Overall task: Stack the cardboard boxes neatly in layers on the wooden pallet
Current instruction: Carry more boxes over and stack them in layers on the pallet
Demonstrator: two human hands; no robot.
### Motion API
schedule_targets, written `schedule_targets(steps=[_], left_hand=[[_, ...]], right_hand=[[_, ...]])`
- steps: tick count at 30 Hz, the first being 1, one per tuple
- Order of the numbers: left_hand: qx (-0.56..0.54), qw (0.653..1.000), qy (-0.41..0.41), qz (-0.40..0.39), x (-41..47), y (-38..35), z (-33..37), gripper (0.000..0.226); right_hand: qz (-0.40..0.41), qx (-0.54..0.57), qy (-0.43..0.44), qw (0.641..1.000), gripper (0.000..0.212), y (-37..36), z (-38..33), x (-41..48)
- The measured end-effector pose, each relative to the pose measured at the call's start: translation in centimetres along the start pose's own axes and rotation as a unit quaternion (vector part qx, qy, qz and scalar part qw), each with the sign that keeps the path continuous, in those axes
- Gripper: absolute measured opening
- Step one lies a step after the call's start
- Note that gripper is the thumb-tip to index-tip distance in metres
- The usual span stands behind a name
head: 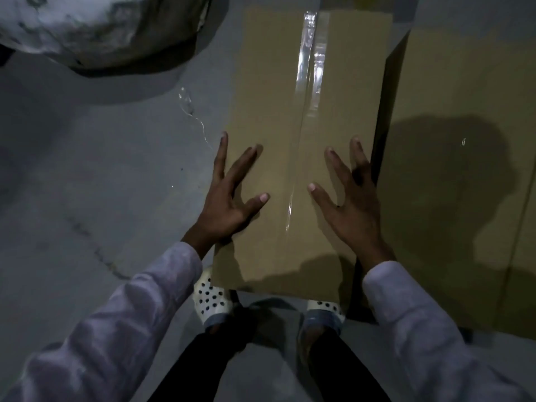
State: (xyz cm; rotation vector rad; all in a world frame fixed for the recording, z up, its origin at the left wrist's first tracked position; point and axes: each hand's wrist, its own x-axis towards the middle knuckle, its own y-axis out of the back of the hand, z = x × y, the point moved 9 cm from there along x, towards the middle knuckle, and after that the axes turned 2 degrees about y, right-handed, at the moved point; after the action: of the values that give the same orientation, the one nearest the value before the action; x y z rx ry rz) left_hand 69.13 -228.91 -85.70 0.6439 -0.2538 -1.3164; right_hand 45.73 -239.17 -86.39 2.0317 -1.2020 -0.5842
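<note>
A long brown cardboard box [278,117], sealed down its middle with clear tape, lies in front of me. My left hand [229,198] rests flat on its near left part, fingers spread, with one finger over the left edge. My right hand [348,198] lies flat on the near right part, fingers spread, close to the right edge. To the right a larger cardboard box [452,181] stands against it. No wooden pallet shows in this view.
Grey concrete floor [87,198] spreads to the left. A large pale wrapped bundle [87,27] sits at the top left. A strip of loose clear tape [191,111] lies on the floor beside the box. My feet in white dotted shoes [211,300] stand under the box's near edge.
</note>
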Motion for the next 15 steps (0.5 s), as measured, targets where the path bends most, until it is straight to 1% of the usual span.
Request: schedule_targets(steps=[3, 7, 9, 11, 13, 15], left_hand=[[-0.009, 1.0, 0.004, 0.001, -1.3, 2.8, 4.0, 0.089], [-0.026, 0.999, 0.028, 0.036, -5.5, 10.2, 11.2, 0.095], [-0.027, 0.995, 0.054, 0.076, -8.0, 15.5, 15.2, 0.102], [-0.03, 0.99, 0.087, 0.106, -10.7, 21.0, 19.1, 0.106], [-0.04, 0.986, 0.106, 0.125, -13.8, 26.4, 22.9, 0.101], [-0.057, 0.979, 0.124, 0.154, -17.1, 31.7, 26.3, 0.097]], right_hand=[[-0.016, -0.002, -0.006, 1.0, 0.072, 3.5, -3.2, 0.5], [-0.019, 0.015, -0.007, 1.0, 0.079, 10.6, -12.1, 0.6], [-0.012, 0.025, -0.002, 1.0, 0.079, 14.7, -17.8, 0.9], [-0.015, 0.036, 0.021, 0.999, 0.076, 18.6, -24.2, 1.4], [-0.018, 0.043, 0.049, 0.998, 0.07, 22.3, -30.8, 1.6], [-0.031, 0.046, 0.043, 0.998, 0.066, 25.6, -37.2, 1.9]])
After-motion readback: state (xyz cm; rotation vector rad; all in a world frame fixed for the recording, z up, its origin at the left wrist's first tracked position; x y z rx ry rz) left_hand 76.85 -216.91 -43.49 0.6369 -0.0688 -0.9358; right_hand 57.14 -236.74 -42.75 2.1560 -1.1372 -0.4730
